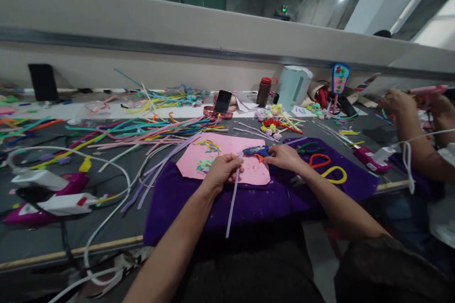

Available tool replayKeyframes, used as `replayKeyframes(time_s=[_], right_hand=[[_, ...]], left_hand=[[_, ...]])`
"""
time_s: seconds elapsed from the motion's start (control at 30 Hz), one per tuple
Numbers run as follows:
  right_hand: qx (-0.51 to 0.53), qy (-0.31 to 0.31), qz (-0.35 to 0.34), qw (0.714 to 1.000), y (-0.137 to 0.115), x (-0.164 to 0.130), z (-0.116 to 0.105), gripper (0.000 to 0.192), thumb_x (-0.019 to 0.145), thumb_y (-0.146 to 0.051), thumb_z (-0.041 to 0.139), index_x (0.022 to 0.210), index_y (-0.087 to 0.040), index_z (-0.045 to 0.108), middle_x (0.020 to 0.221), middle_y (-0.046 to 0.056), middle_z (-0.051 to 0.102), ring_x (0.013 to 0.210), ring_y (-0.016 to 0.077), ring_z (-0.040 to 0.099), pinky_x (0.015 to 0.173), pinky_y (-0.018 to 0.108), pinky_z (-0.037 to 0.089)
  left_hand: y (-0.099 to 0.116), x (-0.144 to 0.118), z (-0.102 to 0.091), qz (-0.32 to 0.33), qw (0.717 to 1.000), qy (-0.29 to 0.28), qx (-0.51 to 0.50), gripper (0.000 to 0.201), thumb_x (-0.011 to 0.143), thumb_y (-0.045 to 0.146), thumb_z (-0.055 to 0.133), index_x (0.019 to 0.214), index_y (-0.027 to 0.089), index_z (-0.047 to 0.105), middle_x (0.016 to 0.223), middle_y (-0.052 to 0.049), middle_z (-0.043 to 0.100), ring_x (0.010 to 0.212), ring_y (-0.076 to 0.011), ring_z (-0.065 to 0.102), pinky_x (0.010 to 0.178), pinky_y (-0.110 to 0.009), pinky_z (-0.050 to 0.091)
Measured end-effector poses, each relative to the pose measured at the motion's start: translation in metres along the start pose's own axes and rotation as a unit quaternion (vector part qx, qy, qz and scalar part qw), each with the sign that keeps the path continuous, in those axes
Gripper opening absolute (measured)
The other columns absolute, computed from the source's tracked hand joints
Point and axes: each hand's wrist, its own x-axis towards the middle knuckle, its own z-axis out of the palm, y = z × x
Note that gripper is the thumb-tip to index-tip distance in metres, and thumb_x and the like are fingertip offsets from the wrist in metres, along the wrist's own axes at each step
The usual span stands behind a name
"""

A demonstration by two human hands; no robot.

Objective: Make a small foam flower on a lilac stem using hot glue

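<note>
My left hand (224,169) pinches a lilac pipe cleaner (232,206), whose long end hangs down toward me. A small pale tuft shows at the fingertips, too small to make out. In my right hand (286,157) is a blue glue gun (254,150) with an orange trigger, its tip close to the pipe cleaner's upper end. Whether the tip touches it I cannot tell. Beneath both hands lies a pink sheet (192,161) with short yellow and green pipe cleaner pieces (205,165) on it. The sheet rests on a purple cloth (170,203).
Scissors with yellow and red handles (334,174) and dark green pliers (308,147) lie to the right. White cables (124,184) and magenta power strips (35,213) cover the left. Pipe cleaners (142,132), a phone (222,102) and a kettle (294,87) stand behind. A co-worker's hands (401,102) work at right.
</note>
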Motion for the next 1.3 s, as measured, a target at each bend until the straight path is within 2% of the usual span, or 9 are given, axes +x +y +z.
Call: replayKeyframes(time_s=[0.13, 0.27, 0.33, 0.53, 0.73, 0.83, 1.0, 1.17, 1.3], right_hand=[[0.015, 0.001, -0.003, 1.0, 0.001, 0.001, 0.0, 0.025, 0.066, -0.044, 0.057, 0.065, -0.02, 0.062, 0.062, 0.002, 0.06, 0.059, 0.0153, 0.052, 0.05, 0.024, 0.026], [0.197, 0.062, -0.003, 0.979, 0.009, 0.002, 0.003, 0.023, 0.066, -0.04, 0.055, 0.061, -0.018, 0.057, 0.054, -0.001, 0.053, 0.052, 0.0125, 0.046, 0.048, 0.024, 0.026], [0.35, 0.068, 0.003, 0.934, 0.012, 0.002, 0.006, 0.022, 0.066, -0.039, 0.057, 0.065, -0.017, 0.054, 0.056, -0.001, 0.054, 0.052, 0.0121, 0.046, 0.048, 0.023, 0.03], [0.692, 0.01, 0.0, 0.722, 0.005, -0.007, 0.008, 0.031, 0.059, -0.029, 0.068, 0.084, -0.018, 0.055, 0.063, -0.003, 0.056, 0.05, 0.0086, 0.048, 0.049, 0.02, 0.038], [0.78, -0.071, -0.073, 0.618, -0.01, -0.014, -0.002, 0.02, 0.062, -0.023, 0.061, 0.081, -0.018, 0.056, 0.062, -0.002, 0.051, 0.05, 0.0071, 0.044, 0.042, 0.018, 0.033], [0.77, -0.051, -0.095, 0.629, -0.023, -0.012, -0.014, 0.024, 0.06, -0.021, 0.057, 0.083, -0.018, 0.057, 0.069, 0.0, 0.056, 0.05, 0.0074, 0.043, 0.04, 0.018, 0.031], [0.711, 0.019, -0.126, 0.692, -0.042, -0.011, -0.024, 0.035, 0.058, -0.015, 0.056, 0.093, -0.019, 0.057, 0.09, 0.003, 0.063, 0.056, 0.0084, 0.05, 0.045, 0.019, 0.036], [0.671, 0.048, -0.167, 0.721, -0.035, -0.021, -0.013, 0.031, 0.063, -0.015, 0.057, 0.094, -0.018, 0.057, 0.091, 0.006, 0.065, 0.081, 0.018, 0.059, 0.066, 0.028, 0.045], [0.649, 0.055, -0.162, 0.741, -0.029, -0.03, -0.008, 0.021, 0.071, -0.022, 0.057, 0.091, -0.017, 0.056, 0.088, 0.007, 0.066, 0.077, 0.0192, 0.062, 0.062, 0.03, 0.046]], left_hand=[[0.0, -0.003, 0.004, 0.016, 0.998, -0.001, 0.053, 0.023, 0.066, 0.034, 0.062, 0.065, 0.014, 0.051, 0.055, -0.001, 0.06, 0.033, -0.0039, 0.041, 0.031, -0.015, 0.027], [0.0, -0.005, 0.007, 0.026, 0.995, 0.0, 0.098, 0.02, 0.066, 0.031, 0.062, 0.063, 0.013, 0.052, 0.052, -0.001, 0.058, 0.034, -0.0046, 0.043, 0.032, -0.015, 0.028], [-0.001, -0.005, 0.008, 0.024, 0.994, 0.001, 0.104, 0.02, 0.066, 0.031, 0.062, 0.063, 0.013, 0.053, 0.052, -0.001, 0.059, 0.034, -0.0048, 0.044, 0.032, -0.015, 0.028], [-0.002, -0.003, 0.003, 0.018, 0.998, 0.002, 0.063, 0.025, 0.064, 0.036, 0.063, 0.064, 0.014, 0.052, 0.055, -0.002, 0.06, 0.033, -0.0043, 0.042, 0.03, -0.015, 0.026], [0.002, -0.001, -0.006, 0.008, 0.999, 0.022, -0.028, 0.028, 0.063, 0.039, 0.065, 0.066, 0.014, 0.053, 0.053, 0.001, 0.058, 0.029, -0.0022, 0.037, 0.031, -0.016, 0.028], [0.005, 0.0, -0.011, 0.025, 0.997, 0.045, -0.064, 0.027, 0.063, 0.038, 0.065, 0.066, 0.013, 0.054, 0.052, 0.002, 0.057, 0.03, -0.0016, 0.036, 0.03, -0.015, 0.026], [0.006, 0.0, -0.015, 0.074, 0.991, 0.087, -0.072, 0.03, 0.062, 0.04, 0.066, 0.066, 0.013, 0.054, 0.057, 0.001, 0.059, 0.032, -0.0008, 0.035, 0.029, -0.015, 0.021], [0.006, -0.001, -0.012, 0.1, 0.987, 0.116, -0.043, 0.033, 0.063, 0.043, 0.065, 0.068, 0.012, 0.054, 0.061, 0.0, 0.06, 0.034, -0.001, 0.036, 0.029, -0.014, 0.021], [0.006, -0.001, -0.012, 0.1, 0.987, 0.121, -0.029, 0.033, 0.064, 0.043, 0.064, 0.068, 0.013, 0.054, 0.062, -0.001, 0.061, 0.034, -0.0015, 0.037, 0.029, -0.014, 0.022]])
